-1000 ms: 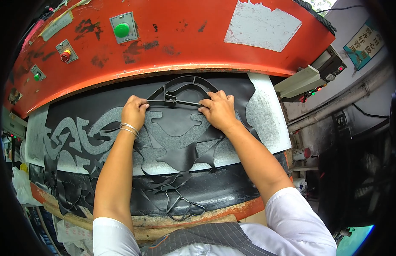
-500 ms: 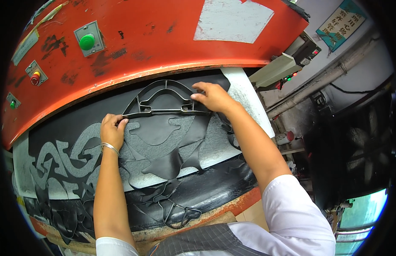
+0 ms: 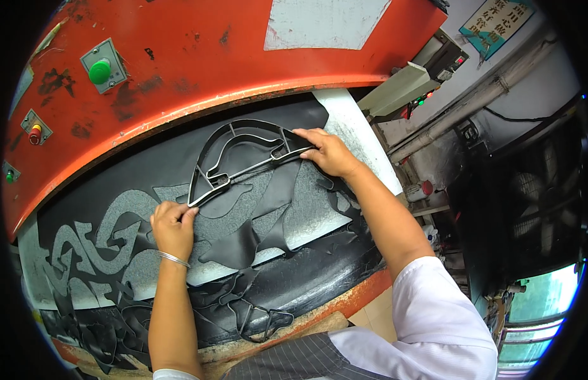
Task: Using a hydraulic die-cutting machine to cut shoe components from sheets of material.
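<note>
The metal frame, with a curved outer band and a straight bar, is placed over the black sheet, its left end nearer to the body; whether it is fully laid down cannot be told. Its near left corner is pinched in the left hand, and its right end is held by the narrowly bent right hand. The pale board is partly covered by the sheet, in which curved openings are cut. Loose black scraps are spread on the near side, and a smaller metal frame is lying at the front edge. The far side of the sheet is overhung by the orange beam, on which a green button, a red button and a worn white patch are mounted. On the wall, dark characters are printed on a teal-and-beige sign.
</note>
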Action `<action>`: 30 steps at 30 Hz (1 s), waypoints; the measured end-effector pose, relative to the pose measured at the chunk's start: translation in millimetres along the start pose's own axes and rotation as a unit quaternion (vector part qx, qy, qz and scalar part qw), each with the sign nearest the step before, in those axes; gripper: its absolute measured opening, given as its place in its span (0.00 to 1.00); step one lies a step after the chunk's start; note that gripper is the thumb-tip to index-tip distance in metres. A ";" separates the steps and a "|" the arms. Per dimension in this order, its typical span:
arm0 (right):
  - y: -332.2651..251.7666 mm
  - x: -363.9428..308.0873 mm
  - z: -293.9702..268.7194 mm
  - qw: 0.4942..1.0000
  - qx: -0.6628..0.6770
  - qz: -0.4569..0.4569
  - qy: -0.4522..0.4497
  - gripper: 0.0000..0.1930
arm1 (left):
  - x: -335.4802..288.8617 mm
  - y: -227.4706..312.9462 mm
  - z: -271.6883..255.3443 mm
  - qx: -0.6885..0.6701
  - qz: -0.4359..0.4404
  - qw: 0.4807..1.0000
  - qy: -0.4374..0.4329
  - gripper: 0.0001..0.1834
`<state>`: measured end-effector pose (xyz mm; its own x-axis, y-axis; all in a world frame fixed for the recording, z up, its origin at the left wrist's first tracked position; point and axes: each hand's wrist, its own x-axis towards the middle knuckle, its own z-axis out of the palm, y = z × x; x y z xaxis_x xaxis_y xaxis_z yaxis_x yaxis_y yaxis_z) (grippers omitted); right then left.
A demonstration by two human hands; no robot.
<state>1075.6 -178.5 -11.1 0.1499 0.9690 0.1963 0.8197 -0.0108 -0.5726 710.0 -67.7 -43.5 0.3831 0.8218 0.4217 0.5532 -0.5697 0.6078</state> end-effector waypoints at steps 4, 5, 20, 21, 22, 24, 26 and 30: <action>15.8 1.7 4.0 1.000 0.026 0.003 -0.004 0.28 | -6.0 10.6 4.0 0.031 0.030 0.999 -0.010 0.06; 20.1 2.1 4.9 1.000 0.026 -0.008 0.000 0.28 | -5.2 13.1 5.0 0.023 0.022 0.999 -0.008 0.07; 50.2 3.7 -7.9 0.996 0.014 -0.084 -0.020 0.26 | -10.6 21.3 -4.1 -0.002 0.025 0.999 -0.040 0.07; 52.3 3.2 -9.3 0.996 0.012 -0.088 -0.022 0.27 | -10.3 21.8 -2.5 -0.005 0.032 0.999 -0.039 0.07; 50.4 4.0 -9.5 0.996 0.019 -0.089 -0.025 0.27 | -11.0 23.4 -5.7 0.001 0.028 0.999 -0.042 0.07; 46.5 5.4 -9.8 0.995 0.001 -0.102 -0.023 0.25 | -12.4 26.5 -11.0 -0.006 0.024 0.999 -0.033 0.07; 45.4 3.7 -6.4 0.994 0.008 -0.104 -0.026 0.25 | -12.7 23.9 -14.3 0.013 0.026 0.999 -0.040 0.07; 39.1 3.7 -12.9 0.995 0.005 -0.096 -0.020 0.26 | -10.4 31.7 -17.2 0.025 0.025 0.999 -0.037 0.07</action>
<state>1115.3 -178.5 -22.5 -0.0314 0.9620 0.2713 0.8251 0.1781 -0.5361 710.8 -94.4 -17.1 0.4635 0.7914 0.3987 0.5677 -0.6106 0.5521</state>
